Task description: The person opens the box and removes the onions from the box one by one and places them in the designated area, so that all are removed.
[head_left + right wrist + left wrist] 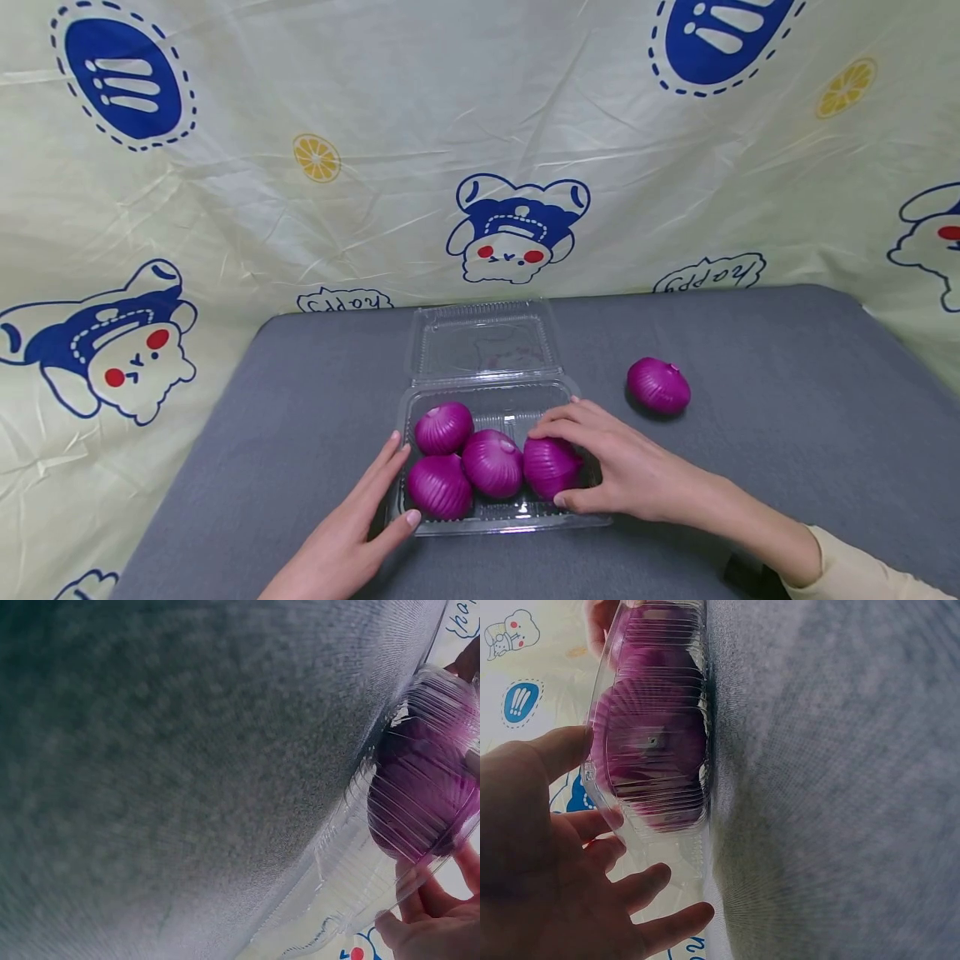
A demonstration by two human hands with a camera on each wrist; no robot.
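A clear plastic clamshell box point(517, 525) stands on the table with its lid point(483, 342) folded back behind it. Three purple onions point(491, 464) fill the left and middle of the tray. At its right end my right hand point(626, 462) holds another onion point(550, 468), thumb in front and fingers over the back. My left hand point(352, 521) rests at the box's left rim, thumb and fingertips touching the edge, fingers fairly straight and spread. In the left wrist view, ribbed plastic wall lies between the left hand point(592, 847) and the onions.
One more purple onion point(658, 386) lies on the grey table cover point(787, 417), right of the box. A pale printed curtain point(390, 225) hangs along the table's back edge. Some dark object point(750, 575) sits under the right forearm, too hidden to identify.
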